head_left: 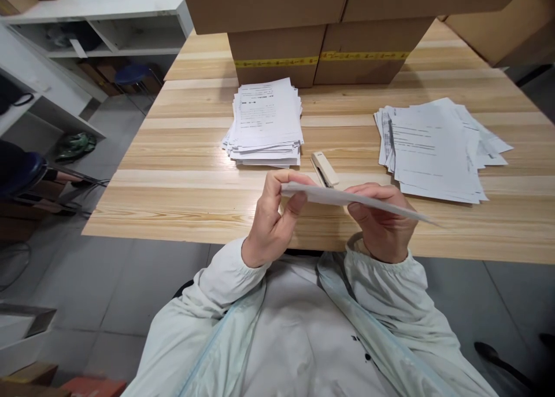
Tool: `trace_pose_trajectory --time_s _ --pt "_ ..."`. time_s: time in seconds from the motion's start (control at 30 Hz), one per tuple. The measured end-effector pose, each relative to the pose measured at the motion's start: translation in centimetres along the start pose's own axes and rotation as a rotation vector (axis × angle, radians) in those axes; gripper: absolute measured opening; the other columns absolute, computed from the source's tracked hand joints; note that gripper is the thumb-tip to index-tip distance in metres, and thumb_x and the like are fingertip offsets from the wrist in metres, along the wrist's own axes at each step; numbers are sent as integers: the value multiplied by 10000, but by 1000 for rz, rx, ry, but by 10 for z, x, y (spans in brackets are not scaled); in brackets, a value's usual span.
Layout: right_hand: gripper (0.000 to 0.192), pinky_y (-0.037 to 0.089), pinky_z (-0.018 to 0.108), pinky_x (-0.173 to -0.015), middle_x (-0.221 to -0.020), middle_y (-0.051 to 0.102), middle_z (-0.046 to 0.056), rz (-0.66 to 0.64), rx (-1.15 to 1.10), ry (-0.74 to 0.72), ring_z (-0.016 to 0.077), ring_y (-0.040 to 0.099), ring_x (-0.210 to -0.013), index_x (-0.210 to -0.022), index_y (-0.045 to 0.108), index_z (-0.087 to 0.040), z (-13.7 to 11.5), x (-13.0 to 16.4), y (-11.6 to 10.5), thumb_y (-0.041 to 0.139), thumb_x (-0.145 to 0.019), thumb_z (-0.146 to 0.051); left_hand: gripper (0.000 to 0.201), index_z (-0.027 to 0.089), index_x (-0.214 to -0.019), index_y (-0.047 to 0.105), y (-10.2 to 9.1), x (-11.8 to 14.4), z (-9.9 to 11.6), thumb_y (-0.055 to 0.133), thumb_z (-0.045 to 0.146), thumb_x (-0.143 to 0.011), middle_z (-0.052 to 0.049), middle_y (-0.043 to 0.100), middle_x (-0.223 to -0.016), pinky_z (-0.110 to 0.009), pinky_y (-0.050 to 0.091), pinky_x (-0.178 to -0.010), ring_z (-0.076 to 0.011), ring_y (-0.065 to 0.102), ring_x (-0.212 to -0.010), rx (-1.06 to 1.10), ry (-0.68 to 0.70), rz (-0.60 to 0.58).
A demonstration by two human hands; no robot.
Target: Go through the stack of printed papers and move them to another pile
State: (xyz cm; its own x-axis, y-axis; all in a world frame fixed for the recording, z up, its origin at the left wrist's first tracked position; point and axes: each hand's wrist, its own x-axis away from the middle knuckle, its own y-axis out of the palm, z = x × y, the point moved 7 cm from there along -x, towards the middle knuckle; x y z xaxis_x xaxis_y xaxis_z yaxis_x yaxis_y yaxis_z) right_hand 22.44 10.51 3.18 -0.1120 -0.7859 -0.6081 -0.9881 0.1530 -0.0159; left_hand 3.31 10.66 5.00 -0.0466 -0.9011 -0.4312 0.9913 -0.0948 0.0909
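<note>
Wooden table (182,183) up front, cardboard boxes (318,50) stacked along its far edge. Held 1 thin sheaf of papers (347,199) edge-on above the near table edge, just in front of the chest. Left hand (271,221) pinched its left end, thumb under, fingers curled over. Right hand (381,221) gripped the middle, fingers wrapped across the top. Lay just beyond the hands: 1 beige stapler (324,169). Sat behind that, a neat stack of printed sheets (265,122); spread well to the right, a looser pile (437,145).
</note>
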Motion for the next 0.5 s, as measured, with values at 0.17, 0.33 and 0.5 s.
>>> trace_pose_trajectory --time_s 0.17,0.33,0.5 --pt "72 584 423 -755 -805 745 12 18 6 -14 224 712 -800 -862 706 -274 -5 -5 1 760 -836 -234 274 244 -1065 594 3 -7 12 640 484 -941 -55 684 -1020 -357 468 -873 -210 635 -963 19 -9 77" --pt "77 581 463 -801 -810 740 20 0 37 59 239 702 -797 -827 704 -289 0 -2 -1 777 -834 -312 399 230 -941 615 1 -15 19 673 618 -867 -45 669 -939 -384 484 -907 -213 645 -937 71 -47 180" --pt "86 583 455 -791 -813 735 31 -18 58 76 242 700 -795 -825 714 -280 1 -1 -2 781 -832 -334 426 224 -829 600 2 -20 24 659 645 -863 -24 623 -833 -390 490 -871 -204 643 -884 121 -62 248"
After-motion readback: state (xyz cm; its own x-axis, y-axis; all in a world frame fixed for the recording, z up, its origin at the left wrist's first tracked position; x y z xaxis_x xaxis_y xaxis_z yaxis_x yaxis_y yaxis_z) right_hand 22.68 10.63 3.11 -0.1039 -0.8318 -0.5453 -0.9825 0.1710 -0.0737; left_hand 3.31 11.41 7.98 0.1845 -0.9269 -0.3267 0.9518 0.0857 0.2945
